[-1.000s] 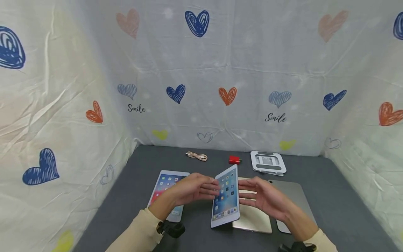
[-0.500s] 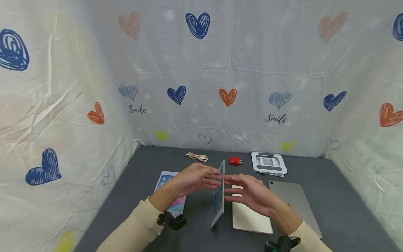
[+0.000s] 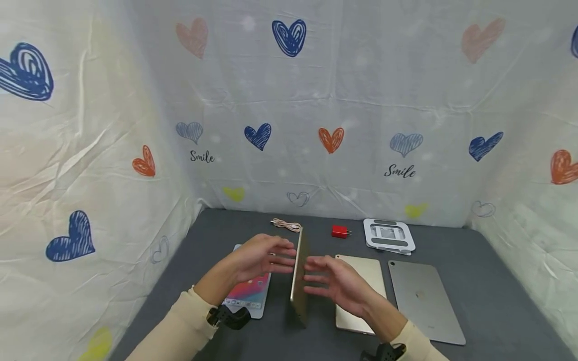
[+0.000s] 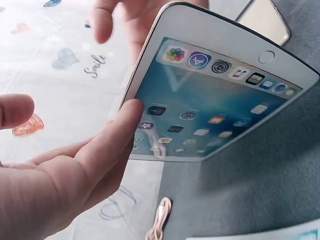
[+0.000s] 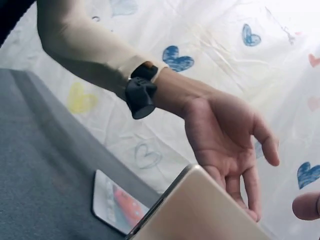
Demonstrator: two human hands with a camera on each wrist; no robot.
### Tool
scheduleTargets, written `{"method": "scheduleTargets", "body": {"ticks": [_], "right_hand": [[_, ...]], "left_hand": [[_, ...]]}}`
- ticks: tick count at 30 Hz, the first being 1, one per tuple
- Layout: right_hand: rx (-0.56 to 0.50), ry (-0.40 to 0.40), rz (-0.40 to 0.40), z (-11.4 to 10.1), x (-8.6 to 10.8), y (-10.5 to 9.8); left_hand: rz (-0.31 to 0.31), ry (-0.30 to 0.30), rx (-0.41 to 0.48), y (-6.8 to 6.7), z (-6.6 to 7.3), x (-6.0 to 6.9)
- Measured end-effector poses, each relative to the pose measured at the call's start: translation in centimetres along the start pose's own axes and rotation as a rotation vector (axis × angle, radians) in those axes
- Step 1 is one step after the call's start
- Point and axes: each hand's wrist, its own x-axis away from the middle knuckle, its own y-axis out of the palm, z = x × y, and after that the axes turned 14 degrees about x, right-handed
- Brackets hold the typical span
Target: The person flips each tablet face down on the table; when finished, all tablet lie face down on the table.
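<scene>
A tablet [image 3: 300,281] with a gold back stands on edge between both hands, nearly edge-on to the head view. Its lit screen [image 4: 200,115] faces the left hand [image 3: 262,258], whose straight fingers touch it; in the left wrist view a fingertip [image 4: 132,107] rests near the screen's edge. On the gold-back side, the right hand [image 3: 340,283] holds its extended fingers against or very close to the back. The right wrist view shows the gold back [image 5: 200,210] and the left hand [image 5: 225,132] beyond it, thumb apart from the fingers.
Another lit tablet [image 3: 253,296] lies left, partly under the left arm. A gold tablet [image 3: 361,273] and a grey one [image 3: 424,301] lie face down at right. Farther back are a coiled cable [image 3: 285,224], a red charger [image 3: 339,231] and a folded white stand [image 3: 388,235].
The tablet has turned from screen toward the head camera, through edge-on, until its gold back shows. It and both hands have shifted left, uncovering more of the gold and grey tablets.
</scene>
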Motion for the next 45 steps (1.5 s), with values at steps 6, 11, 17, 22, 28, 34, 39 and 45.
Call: {"method": "scheduleTargets", "body": {"ticks": [6,11,17,22,28,34,39,45], "right_hand": [[0.011,0.101,0.050,1.9,-0.3,-0.3],[-0.002,0.199,0.092,3.3,-0.1,-1.0],[-0.013,0.206,0.113,4.1,0.2,-1.6],[-0.019,0.213,0.110,4.2,0.5,-1.9],[0.025,0.222,0.020,4.1,1.0,-2.5],[0.084,0.191,-0.011,3.6,1.5,-3.5],[0.090,0.182,0.004,3.3,1.9,-4.2],[0.085,0.190,0.005,3.5,2.1,-4.5]], "left_hand": [[0.036,-0.032,0.006,-1.1,-0.3,0.0],[0.074,-0.045,-0.020,-2.2,-0.7,0.4],[0.140,-0.043,0.003,-3.6,-1.4,0.7],[0.165,-0.048,0.009,-4.5,-2.7,0.5],[0.208,-0.080,0.060,-4.4,-4.5,0.1],[0.212,-0.069,0.005,-3.9,-5.9,-0.9],[0.226,-0.063,-0.065,-3.4,-6.8,-1.8],[0.230,-0.071,-0.169,-2.7,-7.4,-2.0]]}}
